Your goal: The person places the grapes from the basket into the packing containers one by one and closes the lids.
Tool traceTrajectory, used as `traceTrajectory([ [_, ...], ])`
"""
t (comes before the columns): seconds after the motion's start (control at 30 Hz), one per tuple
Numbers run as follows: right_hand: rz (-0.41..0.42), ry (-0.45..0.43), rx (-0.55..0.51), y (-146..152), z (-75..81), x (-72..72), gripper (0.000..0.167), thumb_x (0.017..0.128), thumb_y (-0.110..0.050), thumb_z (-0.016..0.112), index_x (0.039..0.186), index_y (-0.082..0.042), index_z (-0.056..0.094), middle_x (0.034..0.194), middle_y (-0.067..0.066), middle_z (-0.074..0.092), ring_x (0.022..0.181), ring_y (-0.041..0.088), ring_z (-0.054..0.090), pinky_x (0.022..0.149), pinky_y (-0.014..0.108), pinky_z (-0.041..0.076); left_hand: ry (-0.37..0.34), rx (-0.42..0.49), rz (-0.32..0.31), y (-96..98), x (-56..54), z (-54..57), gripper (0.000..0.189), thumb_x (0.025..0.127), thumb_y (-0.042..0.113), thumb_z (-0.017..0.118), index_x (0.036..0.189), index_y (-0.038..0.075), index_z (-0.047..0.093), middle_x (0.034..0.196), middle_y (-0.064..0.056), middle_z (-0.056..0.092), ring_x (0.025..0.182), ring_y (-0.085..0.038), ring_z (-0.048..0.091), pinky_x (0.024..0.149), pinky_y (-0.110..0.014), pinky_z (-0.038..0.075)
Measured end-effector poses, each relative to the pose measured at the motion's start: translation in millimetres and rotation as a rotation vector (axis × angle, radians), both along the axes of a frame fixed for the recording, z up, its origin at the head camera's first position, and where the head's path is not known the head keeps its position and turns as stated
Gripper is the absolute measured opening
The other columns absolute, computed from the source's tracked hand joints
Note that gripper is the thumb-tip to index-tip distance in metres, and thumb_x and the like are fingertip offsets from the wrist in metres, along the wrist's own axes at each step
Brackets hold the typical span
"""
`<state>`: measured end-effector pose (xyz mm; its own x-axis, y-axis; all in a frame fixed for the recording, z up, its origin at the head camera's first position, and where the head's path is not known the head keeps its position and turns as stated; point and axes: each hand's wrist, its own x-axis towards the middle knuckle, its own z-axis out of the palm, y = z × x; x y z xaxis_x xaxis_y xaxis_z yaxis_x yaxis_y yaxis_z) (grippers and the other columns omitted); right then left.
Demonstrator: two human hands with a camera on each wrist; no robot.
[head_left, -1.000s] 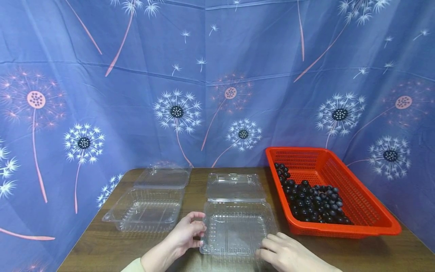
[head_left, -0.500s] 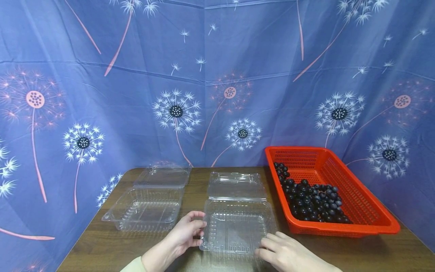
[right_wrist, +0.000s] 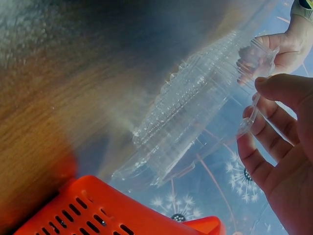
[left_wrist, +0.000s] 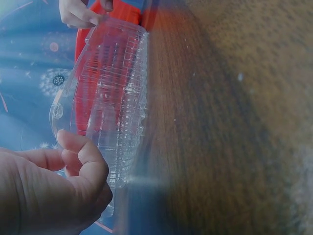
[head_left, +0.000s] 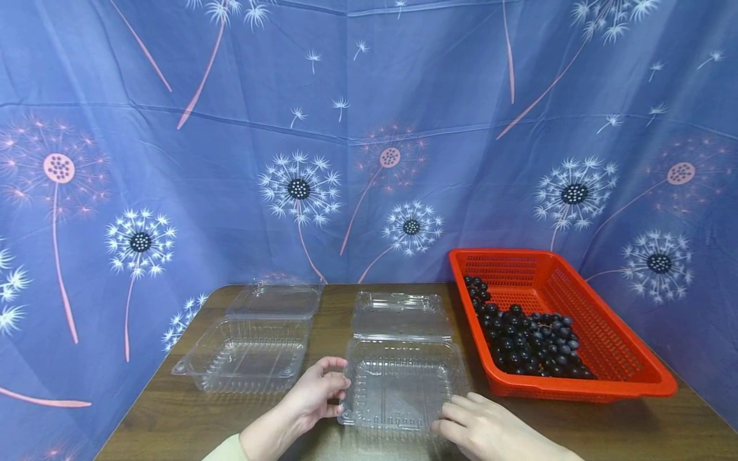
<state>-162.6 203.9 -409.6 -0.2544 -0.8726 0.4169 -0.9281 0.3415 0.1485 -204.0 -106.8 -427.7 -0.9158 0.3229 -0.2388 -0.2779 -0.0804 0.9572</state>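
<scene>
The left container [head_left: 254, 355] and right container [head_left: 398, 390] are glossy clear plastic, ribbed; the basket [head_left: 611, 339] at right, smooth plastic with a soft sheen. The tabletop [head_left: 173, 416] shows wood grain; the far backdrop [head_left: 230, 160] is creased, matt cloth.

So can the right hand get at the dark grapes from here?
Probably yes: the red basket is open-topped and the dark grapes lie uncovered near the right hand, but it should first release the clear container it holds.

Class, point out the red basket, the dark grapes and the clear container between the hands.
Red basket [head_left: 605, 336], head view: its slotted right inner wall.
Dark grapes [head_left: 530, 342], head view: middle of the main cluster.
Clear container [head_left: 400, 390], head view: floor of its base.
</scene>
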Motion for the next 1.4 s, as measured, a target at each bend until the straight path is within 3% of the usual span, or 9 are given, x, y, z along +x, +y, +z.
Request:
traceTrajectory([
  [0.13, 0.005, 0.001, 0.002, 0, 2.8, -0.6, 0.040, 0.068, -0.014, 0.071, 0.105, -0.026, 0.061, 0.089, -0.017, 0.048, 0.079, -0.001, 0.044, 0.064, 0.011, 0.032, 0.000, -0.003, 0.007, 0.0, 0.3, -0.1, 0.050, 0.082, 0.000, 0.055, 0.127, -0.001, 0.032, 0.084, 0.001, 0.046, 0.068, -0.008, 0.046, 0.056, -0.018, 0.046],
  [0.37, -0.028, -0.109, 0.006, -1, 12.3, 2.6, 0.038, 0.074, -0.023, 0.075, 0.108, -0.029, 0.060, 0.094, -0.018, 0.053, 0.082, -0.004, 0.045, 0.070, 0.009, 0.036, 0.003, 0.000, 0.023, 1.3, 1.2, -0.4, 0.048, 0.082, -0.001, 0.055, 0.125, 0.000, 0.034, 0.083, 0.002, 0.047, 0.068, -0.008, 0.046, 0.056, -0.020, 0.045],
  [0.53, -0.012, 0.004, -0.004, -3, 18.5, 1.3, 0.037, 0.072, -0.021, 0.073, 0.107, -0.028, 0.060, 0.094, -0.017, 0.053, 0.081, -0.001, 0.046, 0.068, 0.014, 0.037, 0.004, 0.000, 0.025, 0.9, 1.6, -1.1, 0.048, 0.082, -0.001, 0.055, 0.125, -0.001, 0.034, 0.084, 0.002, 0.047, 0.069, -0.008, 0.046, 0.056, -0.019, 0.045],
  [0.7, -0.023, 0.047, 0.000, -3, 28.7, 1.4, 0.037, 0.073, -0.025, 0.072, 0.108, -0.027, 0.060, 0.098, -0.016, 0.055, 0.083, 0.001, 0.049, 0.068, 0.017, 0.039, 0.009, -0.001, 0.033, 0.9, 2.4, -2.6, 0.047, 0.082, -0.001, 0.055, 0.125, -0.001, 0.034, 0.084, 0.002, 0.047, 0.069, -0.009, 0.046, 0.056, -0.019, 0.046],
  [0.8, -0.048, 0.105, -0.004, -2, 35.8, 0.0, 0.036, 0.071, -0.018, 0.069, 0.105, -0.025, 0.061, 0.095, -0.016, 0.054, 0.081, 0.002, 0.049, 0.065, 0.018, 0.039, 0.012, 0.001, 0.040, 1.2, 3.2, -3.1, 0.046, 0.082, -0.002, 0.055, 0.124, 0.000, 0.035, 0.084, 0.002, 0.047, 0.069, -0.009, 0.046, 0.056, -0.020, 0.046],
  [0.9, -0.057, 0.184, -0.026, 0, 42.6, -3.5, 0.031, 0.074, -0.010, 0.057, 0.102, -0.021, 0.063, 0.091, -0.013, 0.054, 0.080, 0.006, 0.049, 0.063, 0.022, 0.041, 0.015, 0.008, 0.047, 1.6, 4.0, -3.0, 0.045, 0.082, -0.002, 0.054, 0.123, 0.000, 0.035, 0.084, 0.002, 0.047, 0.069, -0.008, 0.046, 0.056, -0.019, 0.046],
  [0.97, -0.069, 0.217, -0.042, 2, 46.0, -5.8, 0.026, 0.084, -0.009, 0.046, 0.101, -0.019, 0.063, 0.090, -0.011, 0.055, 0.079, 0.007, 0.050, 0.064, 0.023, 0.041, 0.017, 0.012, 0.052, 1.9, 4.5, -2.6, 0.045, 0.082, -0.002, 0.055, 0.123, 0.000, 0.036, 0.084, 0.002, 0.048, 0.069, -0.008, 0.046, 0.056, -0.019, 0.046],
  [1.13, -0.097, 0.212, -0.085, 7, 51.2, -9.9, 0.042, 0.102, -0.021, 0.022, 0.099, -0.020, 0.064, 0.092, -0.011, 0.056, 0.080, 0.006, 0.051, 0.064, 0.022, 0.042, 0.019, 0.015, 0.052, 2.7, 5.8, -1.9, 0.045, 0.083, -0.001, 0.054, 0.124, -0.001, 0.035, 0.085, 0.001, 0.047, 0.071, -0.009, 0.046, 0.057, -0.021, 0.048],
  [1.4, -0.106, 0.246, -0.128, 15, 54.7, -15.0, 0.037, 0.101, -0.021, 0.029, 0.096, -0.018, 0.065, 0.093, -0.012, 0.057, 0.078, 0.007, 0.053, 0.064, 0.023, 0.043, 0.017, 0.015, 0.051, 3.5, 6.5, -1.8, 0.046, 0.083, -0.002, 0.054, 0.125, -0.002, 0.034, 0.086, 0.001, 0.046, 0.072, -0.010, 0.046, 0.059, -0.023, 0.050],
])
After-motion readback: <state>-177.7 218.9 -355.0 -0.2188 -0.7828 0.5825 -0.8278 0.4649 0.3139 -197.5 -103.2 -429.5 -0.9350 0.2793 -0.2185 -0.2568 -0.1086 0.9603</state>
